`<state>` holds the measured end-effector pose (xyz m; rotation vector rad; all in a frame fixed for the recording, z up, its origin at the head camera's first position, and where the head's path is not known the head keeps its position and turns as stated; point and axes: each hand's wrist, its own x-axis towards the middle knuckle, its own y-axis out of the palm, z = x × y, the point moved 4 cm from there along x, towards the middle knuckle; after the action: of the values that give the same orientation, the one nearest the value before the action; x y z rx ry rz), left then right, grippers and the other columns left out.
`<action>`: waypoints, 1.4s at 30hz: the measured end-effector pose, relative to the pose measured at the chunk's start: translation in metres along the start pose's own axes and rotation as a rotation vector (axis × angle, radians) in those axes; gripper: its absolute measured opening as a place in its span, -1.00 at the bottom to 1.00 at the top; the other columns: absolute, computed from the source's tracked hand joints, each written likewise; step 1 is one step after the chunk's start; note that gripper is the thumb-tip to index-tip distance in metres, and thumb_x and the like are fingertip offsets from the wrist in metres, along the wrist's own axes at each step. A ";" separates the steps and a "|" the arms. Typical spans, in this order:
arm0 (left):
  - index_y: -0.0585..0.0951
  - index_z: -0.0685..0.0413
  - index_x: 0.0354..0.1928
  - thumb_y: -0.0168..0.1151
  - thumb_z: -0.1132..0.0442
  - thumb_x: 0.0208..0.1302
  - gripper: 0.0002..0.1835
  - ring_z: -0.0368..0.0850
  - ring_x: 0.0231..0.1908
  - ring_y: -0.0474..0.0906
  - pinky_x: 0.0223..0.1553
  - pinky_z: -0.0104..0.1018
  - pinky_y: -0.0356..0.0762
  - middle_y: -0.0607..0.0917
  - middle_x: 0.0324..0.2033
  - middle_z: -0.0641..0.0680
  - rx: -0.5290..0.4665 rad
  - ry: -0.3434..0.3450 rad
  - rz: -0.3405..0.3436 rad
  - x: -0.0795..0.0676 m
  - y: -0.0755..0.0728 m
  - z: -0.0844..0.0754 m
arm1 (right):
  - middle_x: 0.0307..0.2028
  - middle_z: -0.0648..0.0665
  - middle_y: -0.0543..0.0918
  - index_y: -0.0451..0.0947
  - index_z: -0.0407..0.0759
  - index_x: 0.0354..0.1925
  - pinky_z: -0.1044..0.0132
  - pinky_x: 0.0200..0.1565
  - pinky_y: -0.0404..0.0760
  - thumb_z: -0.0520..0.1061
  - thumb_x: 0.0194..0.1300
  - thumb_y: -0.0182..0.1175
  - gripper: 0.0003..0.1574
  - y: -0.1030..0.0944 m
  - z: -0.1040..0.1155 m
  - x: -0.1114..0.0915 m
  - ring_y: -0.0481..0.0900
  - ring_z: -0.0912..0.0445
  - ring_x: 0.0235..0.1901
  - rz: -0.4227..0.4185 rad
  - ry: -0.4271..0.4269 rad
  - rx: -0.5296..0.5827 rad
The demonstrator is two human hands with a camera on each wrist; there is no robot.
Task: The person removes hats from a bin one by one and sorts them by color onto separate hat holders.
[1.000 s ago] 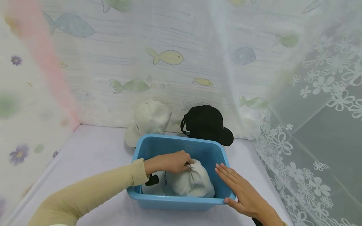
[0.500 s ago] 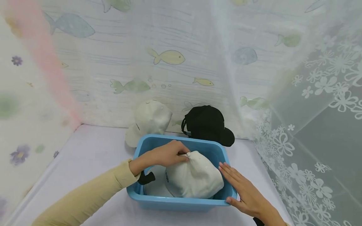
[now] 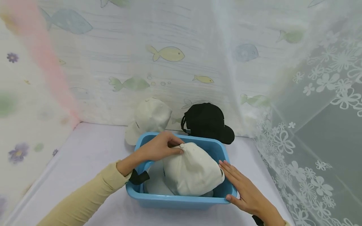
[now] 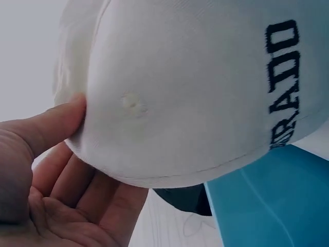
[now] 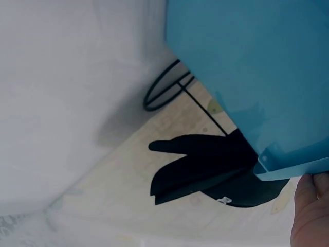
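Note:
A white baseball cap (image 3: 192, 169) with dark lettering is lifted partway out of a blue plastic bin (image 3: 181, 202). My left hand (image 3: 158, 147) pinches the top of its crown. In the left wrist view the thumb presses on one side of the cap's crown (image 4: 175, 103), and the fingers of my left hand (image 4: 67, 200) lie beneath. My right hand (image 3: 244, 190) rests with straight fingers on the bin's right rim, its thumb at the front corner. Part of that hand (image 5: 313, 211) touches the rim in the right wrist view.
Behind the bin stand another white cap (image 3: 152, 114) and a black cap (image 3: 205, 122); the black one sits on a thin wire stand (image 5: 164, 92). White cloth (image 3: 96, 147) covers the surface. Patterned curtains (image 3: 169, 31) close in the back and sides.
My left hand has moved up and to the left, drawing the white cap higher, and its crown has spread out and tilted right. The right hand stays on the bin's rim.

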<state>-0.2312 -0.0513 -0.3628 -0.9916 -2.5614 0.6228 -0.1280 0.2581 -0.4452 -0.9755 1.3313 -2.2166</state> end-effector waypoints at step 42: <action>0.65 0.33 0.16 0.22 0.49 0.39 -0.67 0.20 0.15 0.63 0.13 -0.03 0.62 0.67 0.14 0.33 0.451 0.136 -0.403 0.002 -0.165 -0.072 | 0.56 -0.19 0.20 0.10 -0.22 0.57 0.49 0.52 -0.14 0.28 0.55 -0.06 -0.09 0.002 -0.001 0.001 0.04 -0.05 0.58 -0.036 -0.038 0.035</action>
<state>-0.2920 -0.1394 -0.2177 -0.3432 -2.2551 0.9176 -0.1292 0.2575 -0.4466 -1.0312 1.2633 -2.2286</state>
